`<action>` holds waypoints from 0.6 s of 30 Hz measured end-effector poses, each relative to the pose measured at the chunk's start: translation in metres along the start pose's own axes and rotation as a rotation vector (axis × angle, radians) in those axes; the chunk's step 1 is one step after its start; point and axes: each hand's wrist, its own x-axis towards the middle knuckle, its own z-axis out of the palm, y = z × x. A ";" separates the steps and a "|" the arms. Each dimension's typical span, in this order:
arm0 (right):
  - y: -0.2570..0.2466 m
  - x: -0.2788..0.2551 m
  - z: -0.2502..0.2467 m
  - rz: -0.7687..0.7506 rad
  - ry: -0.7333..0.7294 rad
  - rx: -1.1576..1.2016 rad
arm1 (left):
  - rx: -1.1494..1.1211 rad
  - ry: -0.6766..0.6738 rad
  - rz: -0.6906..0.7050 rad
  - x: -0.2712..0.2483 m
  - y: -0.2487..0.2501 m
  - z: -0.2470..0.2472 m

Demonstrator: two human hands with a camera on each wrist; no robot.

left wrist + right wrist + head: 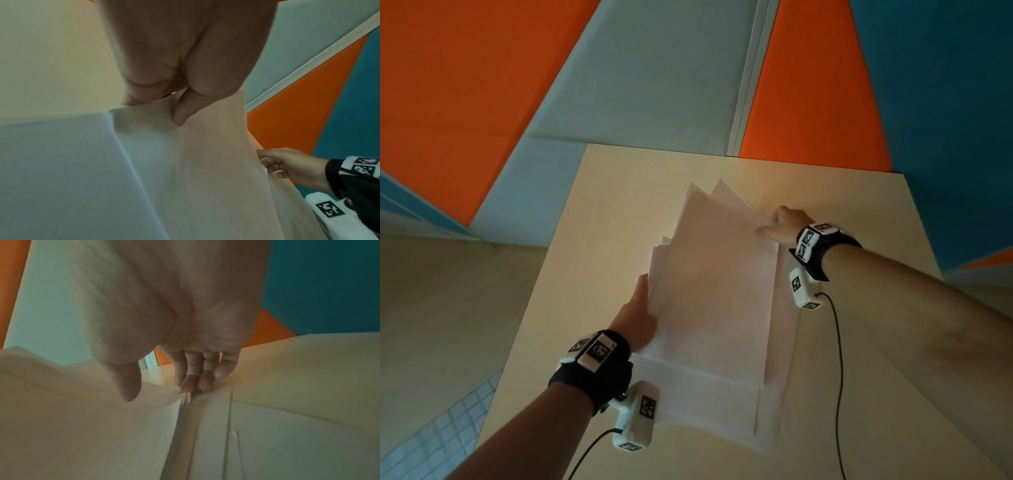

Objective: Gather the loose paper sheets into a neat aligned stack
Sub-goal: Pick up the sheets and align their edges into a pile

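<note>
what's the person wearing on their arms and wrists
Both forearms are bare, no sleeves. Each wrist carries a black strap with white blocks printed with black-and-white square markers. A white camera housing with similar markers hangs under the left wrist and another under the right, each trailing a thin black cable.

Head view looks down, forward over desk (592, 212) from above. Wrist views sit close under palms, facing along fingers. All share paper sheets (715, 291).
</note>
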 end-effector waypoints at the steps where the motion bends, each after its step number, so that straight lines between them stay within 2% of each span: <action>1: 0.002 0.000 0.000 -0.014 -0.001 0.012 | 0.006 -0.001 0.003 0.000 0.000 0.000; 3: 0.006 -0.004 -0.002 -0.045 -0.012 0.002 | 0.027 -0.006 0.012 0.000 0.000 -0.001; 8: 0.028 -0.015 -0.005 0.047 0.033 0.087 | 0.113 -0.011 0.065 -0.003 0.007 -0.005; 13: 0.050 -0.028 0.000 0.088 -0.078 0.045 | 0.244 0.002 0.129 0.004 0.024 -0.002; 18: 0.050 -0.036 0.008 0.126 0.054 0.051 | 0.405 0.130 0.179 -0.005 0.024 0.006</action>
